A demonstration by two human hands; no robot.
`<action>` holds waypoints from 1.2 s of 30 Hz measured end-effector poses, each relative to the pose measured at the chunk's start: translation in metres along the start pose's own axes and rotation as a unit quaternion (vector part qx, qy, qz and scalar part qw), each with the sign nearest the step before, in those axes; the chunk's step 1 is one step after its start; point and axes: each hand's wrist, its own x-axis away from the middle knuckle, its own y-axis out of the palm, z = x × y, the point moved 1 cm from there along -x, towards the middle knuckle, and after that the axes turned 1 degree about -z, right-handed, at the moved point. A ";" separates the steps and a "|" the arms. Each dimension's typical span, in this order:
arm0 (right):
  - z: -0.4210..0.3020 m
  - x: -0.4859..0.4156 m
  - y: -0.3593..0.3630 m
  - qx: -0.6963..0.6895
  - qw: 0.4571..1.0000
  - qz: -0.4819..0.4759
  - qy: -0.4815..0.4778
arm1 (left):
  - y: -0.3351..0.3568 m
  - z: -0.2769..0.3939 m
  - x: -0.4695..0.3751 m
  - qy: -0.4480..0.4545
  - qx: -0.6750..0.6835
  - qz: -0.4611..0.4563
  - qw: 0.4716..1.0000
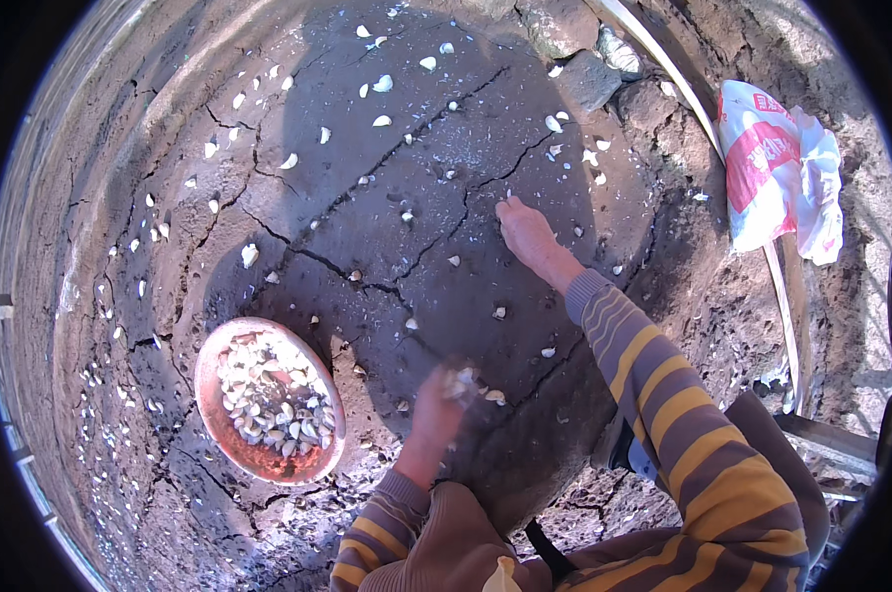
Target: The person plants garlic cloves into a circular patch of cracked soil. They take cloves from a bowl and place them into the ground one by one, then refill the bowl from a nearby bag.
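Note:
My right hand (526, 233) is down at the dark, cracked soil (424, 288), fingers pinched together, and a small pale tip of a garlic clove (509, 194) shows at the fingertips. Blurred by motion, my left hand (435, 407) holds several garlic cloves (461, 382) low over the ground in front of me. Single garlic cloves are set in the soil in spaced lines, one of them (454, 260) just left of my right wrist. To the left of my left hand, a reddish basin (272, 465) contains many loose garlic cloves (290, 422).
More cloves (382, 83) lie scattered on the soil at the far side and left. Grey rocks (590, 80) edge the plot at the upper right. A pale, curved strip (657, 48) runs down the right side, beneath a white-and-red plastic bag (760, 166) bearing writing.

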 end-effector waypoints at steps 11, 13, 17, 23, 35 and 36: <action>-0.093 0.156 0.005 -0.075 0.942 -0.293 -0.147 | -0.027 0.034 0.008 0.044 0.123 -0.015 0.991; -0.107 0.183 0.012 -0.050 0.940 -0.296 -0.164 | -0.021 0.032 0.009 0.048 0.117 0.003 0.992; -0.115 0.200 0.028 -0.031 0.949 -0.274 -0.153 | -0.022 0.030 0.011 0.039 0.137 -0.003 0.990; -0.077 0.151 -0.055 -0.153 0.962 -0.219 -0.060 | 0.005 0.035 0.058 0.112 0.018 0.026 0.993; -0.024 0.124 -0.307 0.045 0.981 -0.189 0.014 | -0.087 0.060 0.148 0.252 0.009 0.236 0.939; -0.028 0.125 -0.315 0.047 0.979 -0.195 0.025 | -0.097 0.062 0.147 0.254 0.046 0.222 0.940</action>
